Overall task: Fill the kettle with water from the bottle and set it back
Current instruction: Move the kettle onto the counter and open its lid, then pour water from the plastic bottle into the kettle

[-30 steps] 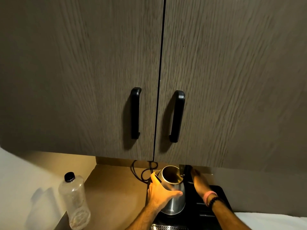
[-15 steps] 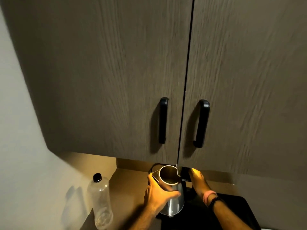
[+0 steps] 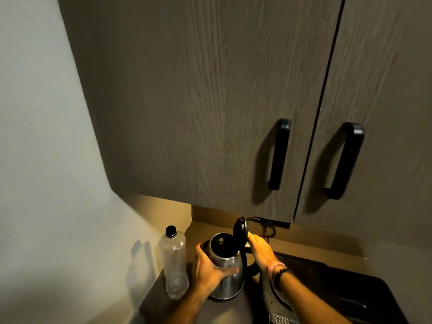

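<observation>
On the counter under the wall cabinets, in the one head view we have, the kettle [image 3: 225,272] now sits off the dark tray [image 3: 346,286], on bare countertop [image 3: 198,312] just beside the bottle [image 3: 174,265]; a second ago it stood further right, on the tray. Its lid [image 3: 240,232] has also come up: it stands upright on its hinge, where half a second ago it was barely visible edge-on, and we look straight into a dark, apparently empty interior. Our left hand [image 3: 208,274] is wrapped round the steel body, fingers curled and closed on it, steadying it. Our right hand [image 3: 259,251] rests by the lid and the top of the black handle [image 3: 251,265], fingers loosely bent; we cannot tell whether it grips the handle or only touches the lid. The bottle stands upright, black cap [image 3: 171,231] on, looking nearly empty, though the light is dim. We judge that the kettle is ready to receive water, and that uncapping the bottle comes next.
</observation>
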Motion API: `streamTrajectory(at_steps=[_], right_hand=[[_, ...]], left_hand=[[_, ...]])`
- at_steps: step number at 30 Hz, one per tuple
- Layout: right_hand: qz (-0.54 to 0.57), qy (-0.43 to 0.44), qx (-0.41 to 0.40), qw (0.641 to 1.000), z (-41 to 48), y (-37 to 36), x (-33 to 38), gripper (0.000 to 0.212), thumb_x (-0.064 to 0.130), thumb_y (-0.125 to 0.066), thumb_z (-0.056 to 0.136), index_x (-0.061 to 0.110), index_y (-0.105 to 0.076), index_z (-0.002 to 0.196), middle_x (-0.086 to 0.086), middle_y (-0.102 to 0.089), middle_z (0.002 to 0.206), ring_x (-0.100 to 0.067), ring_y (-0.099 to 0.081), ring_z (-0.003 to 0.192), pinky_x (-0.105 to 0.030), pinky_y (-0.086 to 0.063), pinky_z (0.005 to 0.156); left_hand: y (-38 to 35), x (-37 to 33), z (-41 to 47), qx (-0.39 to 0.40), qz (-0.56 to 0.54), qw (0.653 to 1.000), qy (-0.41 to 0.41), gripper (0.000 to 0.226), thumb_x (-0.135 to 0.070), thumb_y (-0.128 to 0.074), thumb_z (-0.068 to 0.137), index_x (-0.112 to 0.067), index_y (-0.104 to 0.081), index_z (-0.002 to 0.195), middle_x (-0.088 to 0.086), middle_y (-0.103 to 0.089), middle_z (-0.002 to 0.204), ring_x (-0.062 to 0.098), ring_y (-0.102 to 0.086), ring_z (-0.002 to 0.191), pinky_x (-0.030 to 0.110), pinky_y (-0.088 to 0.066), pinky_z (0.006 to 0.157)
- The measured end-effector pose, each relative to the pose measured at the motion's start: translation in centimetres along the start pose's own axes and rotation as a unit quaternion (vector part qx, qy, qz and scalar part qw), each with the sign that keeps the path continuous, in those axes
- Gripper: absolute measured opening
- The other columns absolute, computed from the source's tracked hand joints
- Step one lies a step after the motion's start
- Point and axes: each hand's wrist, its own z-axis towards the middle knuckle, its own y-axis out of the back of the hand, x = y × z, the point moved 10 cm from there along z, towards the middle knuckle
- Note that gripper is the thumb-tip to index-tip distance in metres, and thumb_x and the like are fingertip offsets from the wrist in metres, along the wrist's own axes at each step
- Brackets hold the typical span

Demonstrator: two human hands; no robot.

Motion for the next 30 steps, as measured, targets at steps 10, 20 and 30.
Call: streamTrajectory(at_steps=[10,20,30], right_hand=[[-0.018,-0.022,0.016,0.999,0.9,-1.3,-2.5,0.061,0.06,-0.037,0.098,0.009,-0.069,0.106,-0.019,-0.064,0.112,-0.034,-0.06,0.108,-0.042,-0.046,0.093],[-0.274,0.081,0.062,0.956,1.4,-2.1,-1.6,0.048,0.032,-0.037,0.106,0.023,-0.034,0.153,-0.012,-0.042,0.15,-0.033,-0.046,0.133,-0.041,-0.036,0.114],[-0.23,0.037,0.052,0.971,2.0,-1.7,-2.6,0.053,0.049,-0.025,0.104,0.032,-0.031,0.154,-0.001,-0.034,0.161,-0.036,-0.03,0.144,-0.057,-0.027,0.117]], left_hand=[[-0.9,2.6,-0.4,0.011,-0.003,1.0,0.027,0.149,-0.064,-0.093,0.016,-0.021,-0.025,0.141,0.003,-0.053,0.136,0.024,-0.052,0.124,0.033,-0.045,0.097],[9.0,-6.3,-5.8,-0.239,0.174,0.927,-0.229,0.016,-0.028,-0.072,0.09,-0.013,-0.068,0.09,0.004,-0.066,0.083,0.017,-0.059,0.071,0.019,-0.04,0.059],[15.5,-4.4,0.6,-0.175,0.076,0.976,-0.106,0.049,-0.029,-0.059,0.098,-0.011,-0.05,0.142,0.01,-0.056,0.141,0.033,-0.059,0.121,0.052,-0.061,0.081]])
